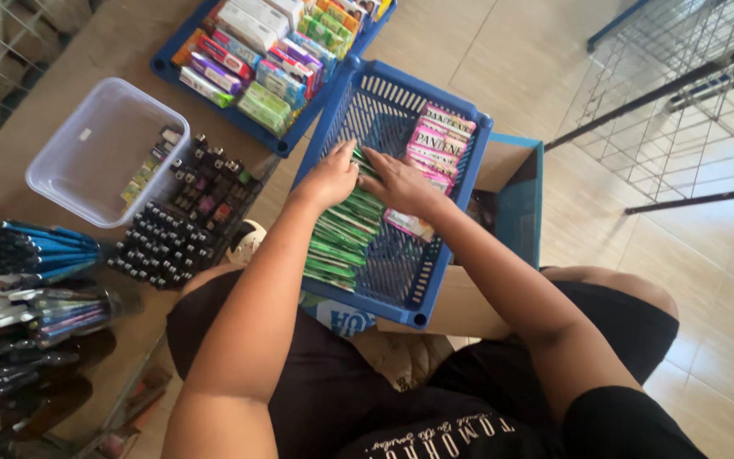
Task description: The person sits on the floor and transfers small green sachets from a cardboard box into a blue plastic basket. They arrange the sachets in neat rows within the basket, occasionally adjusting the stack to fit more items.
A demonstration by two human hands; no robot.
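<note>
Both the left hand (330, 177) and right hand (399, 183) press flat with bent fingers on the green packets (341, 238) lined up in the blue basket (465, 109) (pink packets (435, 149) fill part too), half still bare.

Green sachets (337, 238) beside pink sachets (435, 149)

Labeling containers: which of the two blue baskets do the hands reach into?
The nearer blue basket, holding green sachets and pink sachets. Both left hand and right hand rest on the green row; the far basket is untouched.
</note>
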